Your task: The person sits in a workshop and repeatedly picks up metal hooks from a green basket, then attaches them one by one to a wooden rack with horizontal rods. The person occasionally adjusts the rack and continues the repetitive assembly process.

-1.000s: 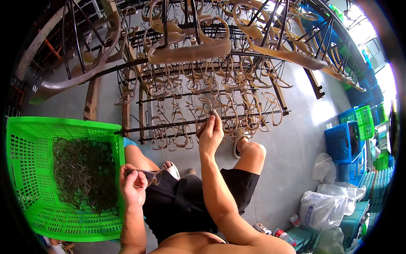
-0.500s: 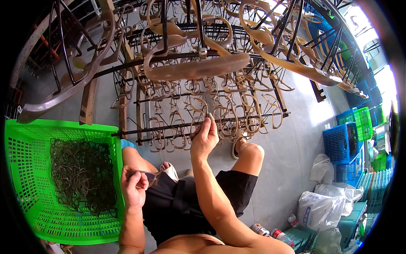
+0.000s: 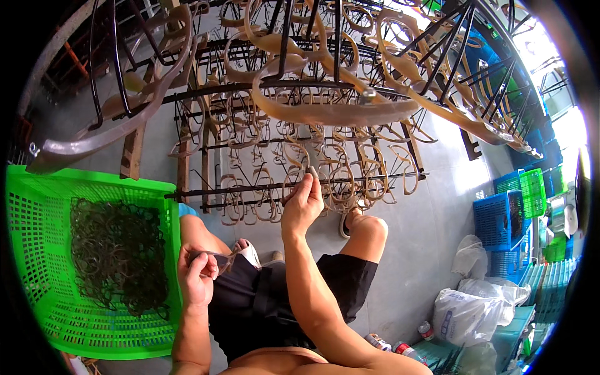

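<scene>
My left hand (image 3: 197, 278) is closed on a translucent brown eyeglass frame (image 3: 224, 259), above my lap and beside the green basket. Farther ahead, my right hand (image 3: 302, 205) is reached out to the lower bars of a rack hung with eyeglass frames. Its thumb and forefinger pinch the lower part of a pale brown eyeglass frame (image 3: 297, 154) there; the fingers partly hide the grip. Many similar eyeglass frames (image 3: 409, 170) hang around it on black prongs. A tangled heap of dark eyeglass frames (image 3: 119, 256) lies in the green basket (image 3: 94, 345) at my left.
Close overhead, a black bar (image 3: 225, 87) carries large-looking eyeglass frames (image 3: 337, 114). Wooden uprights (image 3: 131, 150) support the rack. On the right stand blue crates (image 3: 492, 222), white plastic bags (image 3: 465, 315) and several bottles (image 3: 403, 350) on the grey floor.
The nearest hanging frames and bar have shifted right in view, while the green basket sits slightly farther left. Both hands keep nearly the same place and grip.
</scene>
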Demonstrator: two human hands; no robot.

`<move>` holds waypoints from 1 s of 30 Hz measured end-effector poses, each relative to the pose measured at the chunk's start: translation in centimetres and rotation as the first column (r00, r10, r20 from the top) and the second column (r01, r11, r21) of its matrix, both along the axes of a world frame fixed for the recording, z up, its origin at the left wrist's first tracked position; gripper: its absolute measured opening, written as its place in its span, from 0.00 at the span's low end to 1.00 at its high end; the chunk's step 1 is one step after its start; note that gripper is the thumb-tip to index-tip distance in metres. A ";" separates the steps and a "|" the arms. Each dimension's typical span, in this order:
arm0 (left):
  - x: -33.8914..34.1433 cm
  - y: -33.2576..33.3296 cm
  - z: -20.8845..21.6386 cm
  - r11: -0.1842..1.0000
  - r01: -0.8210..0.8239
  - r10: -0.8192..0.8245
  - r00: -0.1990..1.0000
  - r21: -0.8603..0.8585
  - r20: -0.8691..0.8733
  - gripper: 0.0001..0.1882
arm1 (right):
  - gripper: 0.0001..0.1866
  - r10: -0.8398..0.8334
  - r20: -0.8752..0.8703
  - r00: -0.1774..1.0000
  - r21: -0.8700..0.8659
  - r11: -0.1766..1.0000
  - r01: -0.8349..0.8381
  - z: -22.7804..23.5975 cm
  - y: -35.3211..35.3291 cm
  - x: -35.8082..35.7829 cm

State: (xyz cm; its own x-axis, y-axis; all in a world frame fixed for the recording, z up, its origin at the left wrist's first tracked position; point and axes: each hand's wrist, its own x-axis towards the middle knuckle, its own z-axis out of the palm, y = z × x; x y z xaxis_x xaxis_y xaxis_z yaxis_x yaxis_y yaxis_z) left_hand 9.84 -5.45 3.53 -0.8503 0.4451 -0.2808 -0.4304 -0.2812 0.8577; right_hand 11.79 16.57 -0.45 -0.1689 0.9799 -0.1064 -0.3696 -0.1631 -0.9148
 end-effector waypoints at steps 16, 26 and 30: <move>-0.9 -0.2 -1.3 0.998 -0.070 0.069 0.987 0.002 -0.144 0.06 | 0.11 -0.140 0.507 0.851 0.462 0.877 -0.131 -0.8 0.8 0.9; -2.9 -0.5 1.1 0.937 0.035 -0.183 0.897 0.348 0.403 0.09 | 0.22 0.180 0.668 0.722 0.590 0.464 -0.661 3.4 -5.4 6.1; -4.0 0.5 0.7 0.786 0.058 -0.359 0.854 0.616 0.377 0.12 | 0.16 0.740 0.522 0.424 0.331 0.283 -0.900 4.0 -7.2 6.6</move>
